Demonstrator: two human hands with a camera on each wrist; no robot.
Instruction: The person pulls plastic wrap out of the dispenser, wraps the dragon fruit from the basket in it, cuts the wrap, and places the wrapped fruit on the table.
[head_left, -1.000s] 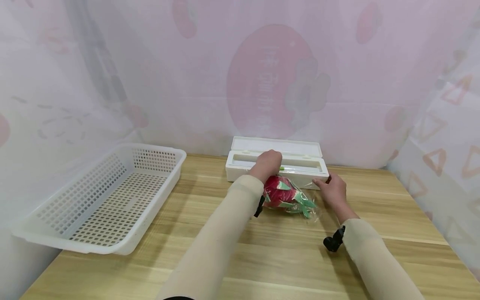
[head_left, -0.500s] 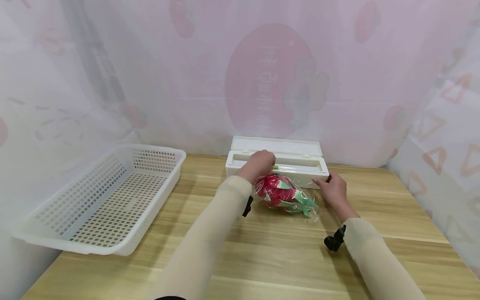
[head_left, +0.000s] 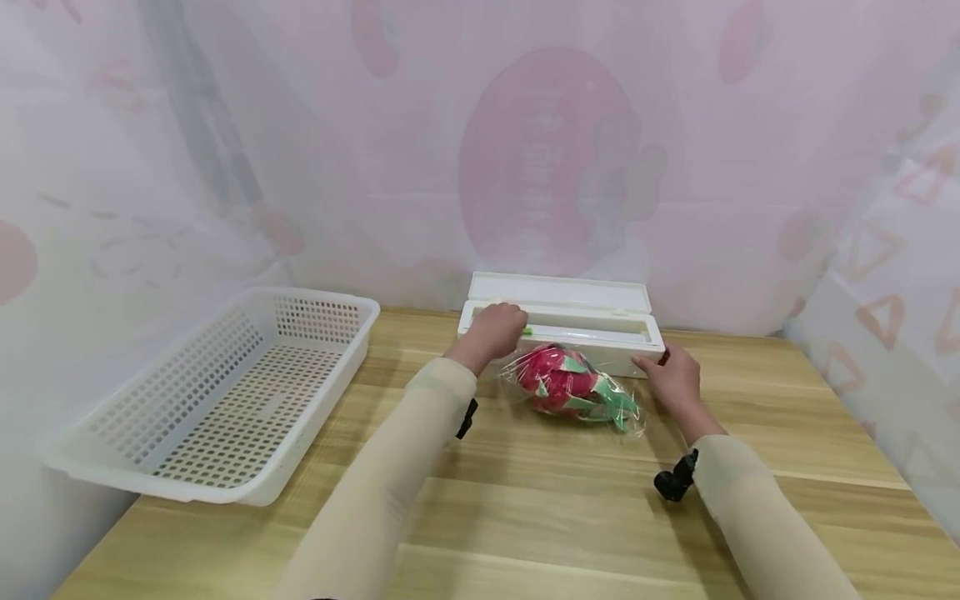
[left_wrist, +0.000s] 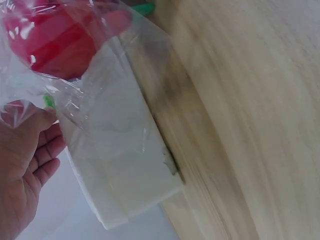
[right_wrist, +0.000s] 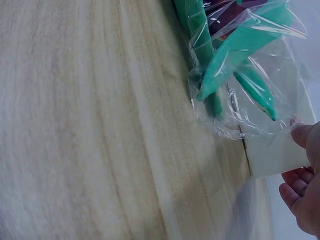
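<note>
A white cling film dispenser box [head_left: 613, 358] stands at the back with its lid tipped back. My left hand [head_left: 493, 332] pinches a small green slide cutter [head_left: 527, 331] near the left of the box's front rim; the cutter's green tip [left_wrist: 48, 101] shows beside the thumb in the left wrist view. At the box's right end, my right hand [head_left: 677, 379] holds it, thumb on the front and fingers round the end. Before the box lies a red dragon fruit [head_left: 558, 379] with green scales [right_wrist: 245, 45], loosely covered in clear film [right_wrist: 230, 131].
A white perforated plastic basket [head_left: 318, 425] stands on the left of the wooden table [head_left: 555, 517]. A patterned pink-white cloth [head_left: 405, 167] hangs behind the table and along its sides.
My left hand has slid left along the box's front rim with the green cutter, uncovering more of the dragon fruit. My right hand has kept its hold on the right end.
</note>
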